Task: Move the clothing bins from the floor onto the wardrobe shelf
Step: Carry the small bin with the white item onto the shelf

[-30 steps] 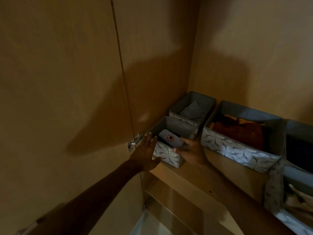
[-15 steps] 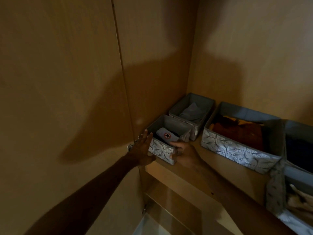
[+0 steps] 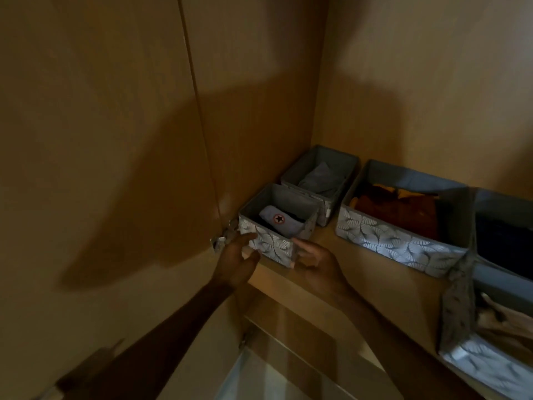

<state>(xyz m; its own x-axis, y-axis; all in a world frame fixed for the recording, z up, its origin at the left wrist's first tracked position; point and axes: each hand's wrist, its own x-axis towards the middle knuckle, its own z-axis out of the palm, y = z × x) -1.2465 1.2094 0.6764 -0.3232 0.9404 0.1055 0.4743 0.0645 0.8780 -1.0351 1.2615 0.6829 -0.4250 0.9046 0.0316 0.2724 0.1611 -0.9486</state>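
Note:
A small grey bin (image 3: 274, 244) with a white leaf pattern stands at the front left corner of the wardrobe shelf (image 3: 360, 274), close to the side wall. Inside it lies a folded pale cloth with a round star badge (image 3: 278, 219). My left hand (image 3: 235, 256) reaches its straight fingers to the bin's left front corner. At the right front corner, my right hand (image 3: 315, 255) touches the bin with its fingertips. Neither hand wraps around the bin.
Behind it sits another small grey bin (image 3: 327, 167) with grey cloth. To the right are a long bin (image 3: 399, 241) of orange-brown clothes, a bin with dark clothes (image 3: 504, 226) and one with pale clothes (image 3: 490, 363). A metal hinge (image 3: 221, 239) and the open door (image 3: 101, 168) are on the left.
The small bin has slid further back and left on the shelf. Both hands have drawn back from its sides to its front corners, and the right hand has let go.

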